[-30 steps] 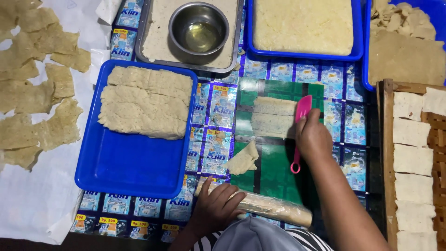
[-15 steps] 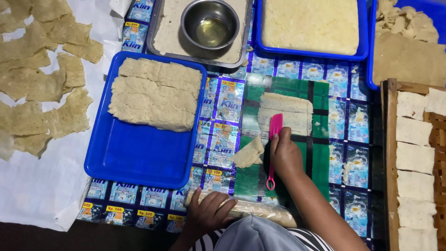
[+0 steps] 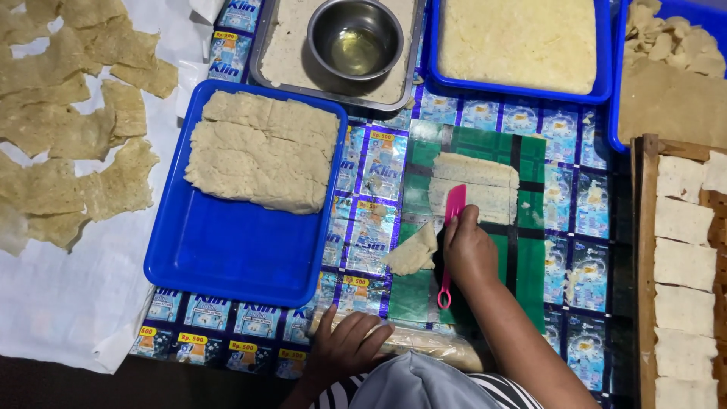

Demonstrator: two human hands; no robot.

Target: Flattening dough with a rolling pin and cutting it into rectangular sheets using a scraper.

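My right hand grips a pink plastic knife, its blade laid on a flat sheet of pale dough on a green mat. A small cut-off piece of dough lies just left of the hand. My left hand rests with fingers spread on a wrapped rolling pin at the near edge. A blue tray to the left holds stacked dough slabs.
A steel bowl of oil sits in a metal tray at the back. Another blue tray holds dough. Thin dough sheets lie on white paper at left. A wooden rack with cut rectangles stands at right.
My right hand with the pink knife has drawn toward me along the dough sheet, and the cut piece now lies beside it. My left hand stays on the rolling pin.
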